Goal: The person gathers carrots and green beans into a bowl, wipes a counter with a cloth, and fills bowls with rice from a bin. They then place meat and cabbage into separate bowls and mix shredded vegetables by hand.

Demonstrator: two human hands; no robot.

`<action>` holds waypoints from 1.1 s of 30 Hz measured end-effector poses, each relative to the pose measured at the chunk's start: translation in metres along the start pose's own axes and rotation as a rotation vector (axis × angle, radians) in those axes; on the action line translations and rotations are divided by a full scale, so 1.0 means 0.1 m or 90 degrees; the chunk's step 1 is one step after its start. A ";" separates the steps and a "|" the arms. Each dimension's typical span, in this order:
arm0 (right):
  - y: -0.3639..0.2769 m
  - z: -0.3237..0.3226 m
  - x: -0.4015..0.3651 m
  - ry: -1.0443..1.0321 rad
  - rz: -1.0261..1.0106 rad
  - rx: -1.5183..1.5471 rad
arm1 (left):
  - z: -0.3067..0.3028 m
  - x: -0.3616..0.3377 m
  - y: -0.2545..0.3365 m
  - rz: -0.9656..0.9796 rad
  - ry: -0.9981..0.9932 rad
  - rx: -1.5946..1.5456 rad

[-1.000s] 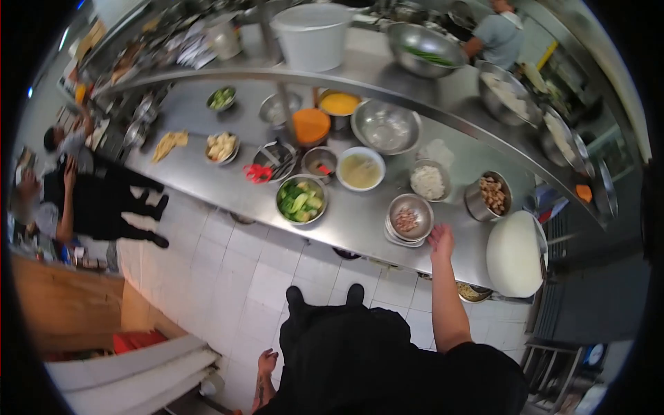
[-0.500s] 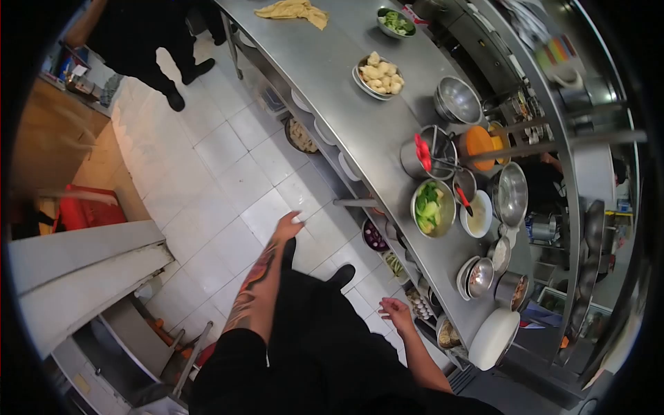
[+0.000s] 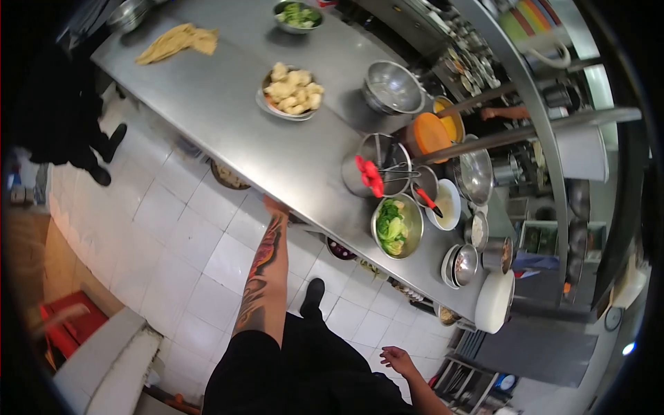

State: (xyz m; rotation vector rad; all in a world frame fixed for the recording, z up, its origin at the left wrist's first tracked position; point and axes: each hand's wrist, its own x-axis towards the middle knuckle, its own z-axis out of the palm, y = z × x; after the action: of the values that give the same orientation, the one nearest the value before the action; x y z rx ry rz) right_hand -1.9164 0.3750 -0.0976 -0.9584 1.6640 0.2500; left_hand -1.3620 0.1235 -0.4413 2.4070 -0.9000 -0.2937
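My left hand [image 3: 276, 206] is at the near edge of the steel table [image 3: 228, 124], at the end of my tattooed forearm; its fingers are mostly hidden there. My right hand [image 3: 396, 360] hangs low over the tiled floor, fingers loosely apart, with nothing in it. Nearest on the tabletop are a bowl of cauliflower [image 3: 294, 90], a bowl of green leaves [image 3: 393, 228] and a steel pot [image 3: 360, 169] with a red-handled utensil and a whisk. Beside them are a white bowl [image 3: 448, 207] and an orange-lidded container [image 3: 430, 133].
A yellow cloth [image 3: 178, 44] and a bowl of chopped greens [image 3: 299, 16] lie farther along the table. Food containers sit on the shelf beneath. Another person in black [image 3: 55, 117] stands at the left. A metal rack [image 3: 546, 124] rises at the right; a red crate [image 3: 72, 321] is at lower left.
The view has shifted, with the table nearer and farther left. My left hand has gone from above the floor to the table's edge. My right hand remains low and empty.
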 end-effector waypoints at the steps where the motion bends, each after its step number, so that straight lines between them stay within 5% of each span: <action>1: 0.10 -0.01 0.05 0.001 0.018 0.011 | 0.53 0.09 -0.35 0.027 0.048 -0.275; 2: 0.17 0.00 0.09 0.004 0.016 0.031 | 1.10 0.18 -0.70 0.075 0.084 -0.547; 3: 0.22 0.00 0.13 0.012 0.018 0.029 | 0.74 0.17 -0.57 0.063 0.016 -0.022; 4: 0.27 0.00 0.17 0.019 0.020 0.026 | 1.05 0.20 -0.76 0.017 0.130 -0.595; 7: 0.36 0.01 0.29 0.032 0.000 0.057 | 0.41 0.20 -0.54 0.052 0.037 -0.219; 12: 0.50 0.09 0.51 0.069 -0.110 -0.067 | 0.17 0.25 -0.75 0.127 -0.019 -0.115; 16: -0.01 0.12 0.46 0.108 -0.210 0.007 | -0.06 0.33 -0.77 0.204 -0.052 -0.057; 23: -1.26 -0.44 -0.01 0.047 -0.301 0.660 | -0.93 0.18 -0.44 0.442 0.031 -0.034; 25: -1.49 -0.68 0.03 -0.035 -0.322 0.922 | -1.84 -0.33 0.23 0.054 -0.167 -0.408; 27: -1.81 -0.87 0.11 -0.073 -0.321 1.031 | -1.86 -0.60 -0.27 0.028 -0.174 -0.503; 29: -2.05 -1.06 0.25 -0.099 -0.287 1.268 | -2.40 -1.18 -0.15 -0.001 -0.177 -0.484; 33: -2.08 -1.36 0.85 -0.141 -0.350 1.406 | -3.04 -2.35 -0.06 -0.075 -0.235 -0.498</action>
State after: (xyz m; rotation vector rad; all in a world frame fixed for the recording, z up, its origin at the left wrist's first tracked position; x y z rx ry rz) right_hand -1.8708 0.1188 -0.0633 0.4123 0.5559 -1.4969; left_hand -1.4206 0.4090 -0.1905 1.6931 -0.6225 -0.9621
